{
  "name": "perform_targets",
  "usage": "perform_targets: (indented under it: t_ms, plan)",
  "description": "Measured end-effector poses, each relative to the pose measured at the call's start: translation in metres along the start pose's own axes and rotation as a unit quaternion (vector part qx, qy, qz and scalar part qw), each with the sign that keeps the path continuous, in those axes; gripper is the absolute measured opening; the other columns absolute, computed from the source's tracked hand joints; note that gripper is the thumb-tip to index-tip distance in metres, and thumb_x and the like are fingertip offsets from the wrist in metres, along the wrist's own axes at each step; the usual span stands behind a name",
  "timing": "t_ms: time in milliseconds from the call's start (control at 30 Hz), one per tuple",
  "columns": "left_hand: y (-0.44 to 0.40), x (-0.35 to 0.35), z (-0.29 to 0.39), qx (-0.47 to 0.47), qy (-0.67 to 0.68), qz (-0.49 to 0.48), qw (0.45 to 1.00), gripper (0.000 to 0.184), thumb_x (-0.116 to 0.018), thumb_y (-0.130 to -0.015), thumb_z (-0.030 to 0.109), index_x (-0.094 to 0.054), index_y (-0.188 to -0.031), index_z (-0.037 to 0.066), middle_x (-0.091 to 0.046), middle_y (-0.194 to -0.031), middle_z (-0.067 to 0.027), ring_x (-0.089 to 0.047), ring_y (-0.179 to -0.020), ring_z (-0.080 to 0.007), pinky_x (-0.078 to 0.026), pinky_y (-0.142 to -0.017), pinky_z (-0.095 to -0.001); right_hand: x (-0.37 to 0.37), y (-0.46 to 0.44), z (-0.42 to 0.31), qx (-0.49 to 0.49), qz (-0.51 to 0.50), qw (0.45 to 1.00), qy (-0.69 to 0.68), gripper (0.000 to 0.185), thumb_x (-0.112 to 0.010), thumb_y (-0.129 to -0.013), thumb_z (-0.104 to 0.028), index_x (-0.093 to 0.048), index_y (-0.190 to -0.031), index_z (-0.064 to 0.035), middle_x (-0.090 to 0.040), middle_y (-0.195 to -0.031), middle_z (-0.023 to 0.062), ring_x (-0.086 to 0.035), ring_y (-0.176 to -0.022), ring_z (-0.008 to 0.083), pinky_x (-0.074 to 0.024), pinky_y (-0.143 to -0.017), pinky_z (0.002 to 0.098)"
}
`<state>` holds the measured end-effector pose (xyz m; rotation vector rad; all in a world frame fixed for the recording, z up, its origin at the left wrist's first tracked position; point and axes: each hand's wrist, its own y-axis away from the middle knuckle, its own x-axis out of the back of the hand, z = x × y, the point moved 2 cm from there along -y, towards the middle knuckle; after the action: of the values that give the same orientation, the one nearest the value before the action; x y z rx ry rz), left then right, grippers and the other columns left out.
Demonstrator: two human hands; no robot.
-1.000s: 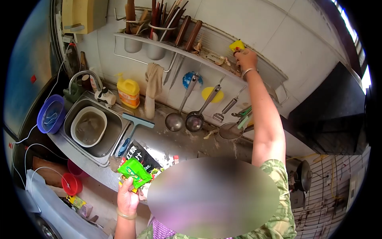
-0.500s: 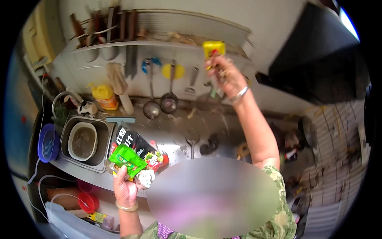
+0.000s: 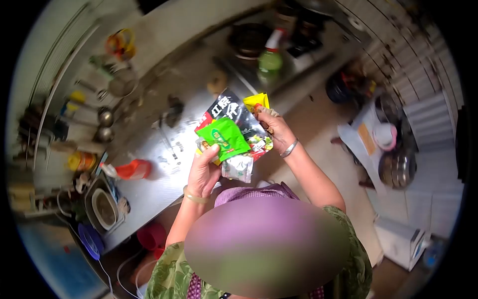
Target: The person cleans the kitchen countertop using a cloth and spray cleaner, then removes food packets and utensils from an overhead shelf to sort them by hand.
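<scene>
In front of my body, my left hand grips several seasoning packets. On top lies a green packet, with a black packet behind it and a silvery packet hanging below. My right hand is closed round a yellow packet and some small brownish pieces, close beside the right edge of the black packet. What else the fingers cover is hidden.
Below the packets runs the steel counter, bearing a red-orange spray bottle. A green bottle stands near the stove. The sink is at the left, metal pots at the right.
My right hand has come down from the wall shelf with the yellow packet and now meets my left hand's packets. The view has turned right, toward the stove and floor.
</scene>
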<state>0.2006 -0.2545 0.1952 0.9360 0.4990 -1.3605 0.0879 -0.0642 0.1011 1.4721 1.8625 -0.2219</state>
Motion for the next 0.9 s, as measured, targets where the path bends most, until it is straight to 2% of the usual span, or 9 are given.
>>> perform_targets:
  t_ms: [67,100,133,233,333,433,633,767,900]
  plan:
    - [-0.017,-0.034,-0.048,0.036,-0.036,-0.030,0.998,0.047,-0.066,-0.084,0.007,-0.049,-0.127,0.001,-0.060,-0.121,-0.0097,-0.058,-0.110,-0.0213,-0.044,-0.100,-0.0375,0.032,0.035,-0.039,0.013,0.078,0.997,0.017,0.019,-0.063,-0.088,-0.008,-0.061,-0.106,-0.0011,-0.068,-0.097,0.0060,-0.066,-0.079,0.0119,-0.0553,-0.070,0.0250]
    - [-0.022,-0.051,-0.074,0.052,-0.054,-0.043,0.996,0.046,-0.066,-0.084,0.007,-0.049,-0.127,0.001,-0.060,-0.121,-0.0098,-0.058,-0.110,-0.0209,-0.044,-0.100,-0.0369,0.060,0.052,-0.051,-0.002,0.108,0.994,0.033,0.024,-0.063,-0.090,-0.013,-0.061,-0.111,-0.0013,-0.068,-0.103,0.0067,-0.067,-0.082,0.0131,-0.0556,-0.072,0.0256]
    - [-0.027,-0.065,-0.098,0.078,-0.054,-0.049,0.994,0.045,-0.066,-0.084,0.006,-0.050,-0.126,0.001,-0.060,-0.120,-0.0097,-0.058,-0.109,-0.0206,-0.044,-0.099,-0.0364,0.064,0.076,-0.070,-0.013,0.109,0.993,-0.034,0.024,-0.059,-0.092,-0.011,-0.060,-0.114,-0.0017,-0.068,-0.103,0.0061,-0.067,-0.083,0.0141,-0.0560,-0.073,0.0258]
    - [-0.040,-0.093,-0.164,0.173,-0.067,-0.058,0.981,0.041,-0.065,-0.085,0.005,-0.052,-0.124,0.001,-0.061,-0.118,-0.0092,-0.059,-0.108,-0.0200,-0.044,-0.098,-0.0347,0.137,0.094,-0.070,0.035,0.068,0.987,-0.140,0.029,-0.053,-0.095,-0.018,-0.058,-0.118,-0.0016,-0.066,-0.107,0.0087,-0.066,-0.088,0.0177,-0.0549,-0.079,0.0297]
    - [-0.060,-0.109,-0.214,0.209,-0.141,-0.059,0.966,0.039,-0.065,-0.086,0.006,-0.053,-0.123,0.000,-0.062,-0.117,-0.0094,-0.060,-0.108,-0.0205,-0.045,-0.098,-0.0349,0.164,0.109,-0.085,0.041,0.031,0.974,-0.222,0.033,-0.051,-0.095,-0.022,-0.057,-0.120,-0.0014,-0.065,-0.110,0.0100,-0.065,-0.092,0.0195,-0.0536,-0.082,0.0314]
    - [-0.083,-0.131,-0.249,0.255,-0.131,-0.077,0.955,0.036,-0.064,-0.087,0.004,-0.054,-0.121,0.000,-0.063,-0.115,-0.0100,-0.061,-0.106,-0.0208,-0.047,-0.095,-0.0355,0.188,0.108,-0.106,0.063,0.012,0.960,-0.271,0.036,-0.049,-0.096,-0.025,-0.055,-0.122,-0.0012,-0.063,-0.113,0.0113,-0.064,-0.095,0.0212,-0.0523,-0.085,0.0330]
    - [-0.145,-0.179,-0.302,0.305,-0.172,-0.075,0.934,0.029,-0.062,-0.088,0.003,-0.058,-0.116,0.000,-0.065,-0.111,-0.0102,-0.064,-0.099,-0.0200,-0.052,-0.088,-0.0341,0.249,0.090,-0.154,0.098,0.022,0.949,-0.298,0.043,-0.044,-0.097,-0.031,-0.053,-0.126,-0.0009,-0.060,-0.119,0.0139,-0.061,-0.102,0.0247,-0.0497,-0.091,0.0364]
    - [-0.203,-0.203,-0.345,0.204,-0.203,-0.209,0.934,0.027,-0.063,-0.088,0.003,-0.058,-0.115,0.001,-0.065,-0.110,-0.0094,-0.065,-0.096,-0.0190,-0.053,-0.084,-0.0337,0.290,0.074,-0.196,0.107,0.042,0.947,-0.301,0.047,-0.041,-0.098,-0.036,-0.051,-0.128,-0.0007,-0.058,-0.123,0.0157,-0.059,-0.106,0.0270,-0.0480,-0.094,0.0386]
    - [-0.247,-0.242,-0.376,0.271,-0.160,-0.195,0.929,0.028,-0.064,-0.087,0.003,-0.058,-0.114,0.003,-0.066,-0.107,-0.0081,-0.065,-0.094,-0.0179,-0.053,-0.083,-0.0324,0.335,0.060,-0.224,0.120,0.074,0.940,-0.312,0.052,-0.037,-0.099,-0.040,-0.050,-0.131,-0.0004,-0.056,-0.127,0.0174,-0.057,-0.111,0.0294,-0.0463,-0.098,0.0408]
